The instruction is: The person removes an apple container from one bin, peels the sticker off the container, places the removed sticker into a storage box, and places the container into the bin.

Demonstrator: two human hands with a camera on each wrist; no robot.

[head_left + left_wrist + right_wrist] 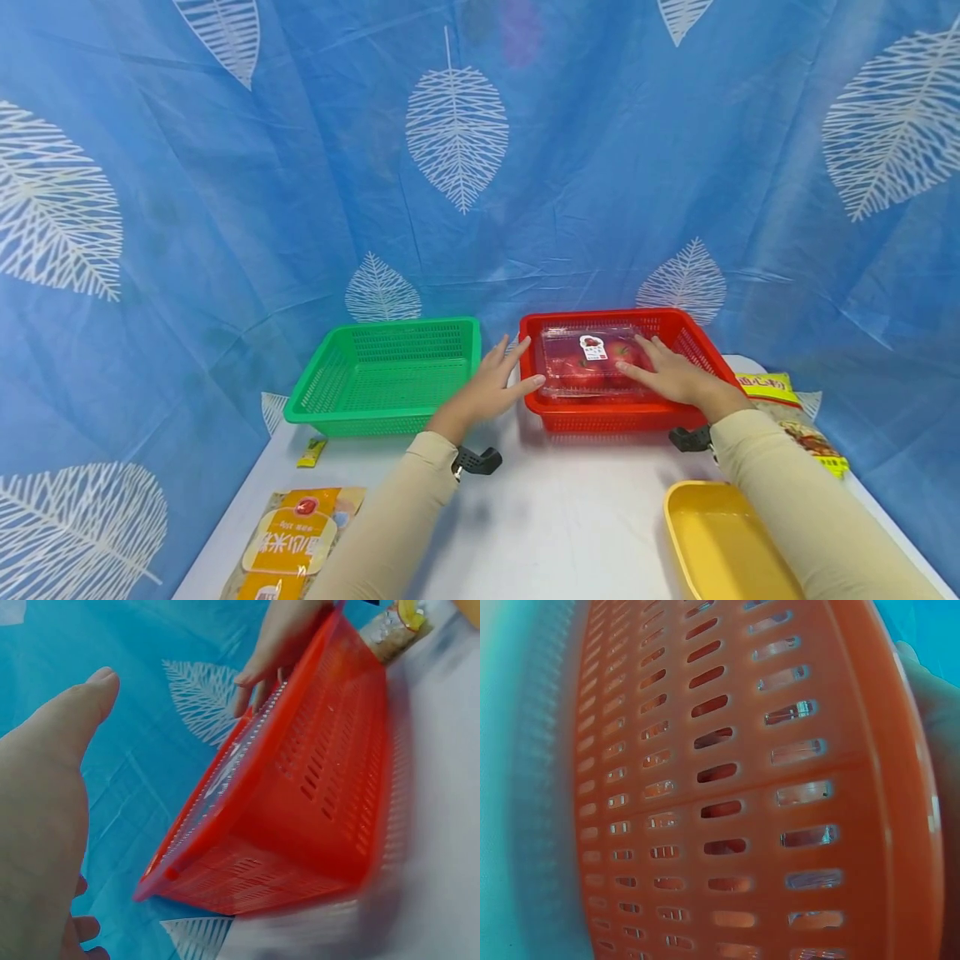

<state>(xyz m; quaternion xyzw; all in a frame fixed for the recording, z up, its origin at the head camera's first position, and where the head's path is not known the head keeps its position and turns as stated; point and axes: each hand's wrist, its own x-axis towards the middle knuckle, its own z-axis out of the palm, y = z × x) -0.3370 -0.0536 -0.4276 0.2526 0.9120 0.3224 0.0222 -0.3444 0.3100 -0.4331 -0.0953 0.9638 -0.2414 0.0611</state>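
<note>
Across a white desk (570,517), your left hand (487,387), a red basket (600,422) with a clear box of red fruit (588,371) inside it, and your right hand (678,379).
Leftmost, an orange-labelled packet (288,542) lies near you, with a small yellow sachet (311,452) beyond it, just in front of a green basket (352,427). Your left hand hovers at the red basket's left side, fingers spread, thumb apart from the rim. The fruit box, a white label (592,347) on top, lies within the red basket. Your right hand, fingers also spread, reaches over that basket's right part; whether it touches the box you cannot tell. Nearer you, your right sleeve (795,500) partly covers a yellow tray (720,533). Rightmost, a clear bag with yellow ends (806,433) lies along the desk's edge.
</note>
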